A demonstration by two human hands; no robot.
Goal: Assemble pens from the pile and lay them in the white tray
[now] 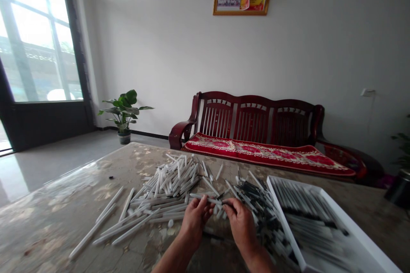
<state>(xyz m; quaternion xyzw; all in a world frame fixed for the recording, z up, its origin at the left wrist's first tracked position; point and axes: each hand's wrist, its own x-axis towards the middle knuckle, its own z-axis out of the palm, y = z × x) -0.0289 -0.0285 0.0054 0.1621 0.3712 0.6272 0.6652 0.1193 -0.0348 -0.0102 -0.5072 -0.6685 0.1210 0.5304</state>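
Observation:
Low over the table, my left hand [197,218] is closed around the middle of a slim white pen [215,201]. The fingers of my right hand [240,221] pinch the dark end of the same pen, which lies nearly level between both hands. Behind and left of my left hand is a heap of white pen barrels [174,181]. Beside my right hand lies a pile of black and white pen parts [251,190], partly hidden by that hand. A small white cap [170,223] rests near my left wrist.
To the right stands a shallow white box [356,229] with rows of pens in it. Loose barrels [92,231] lie at the left of the patterned table [41,222]. Beyond the table are a red wooden bench [253,113] and a potted plant [124,113].

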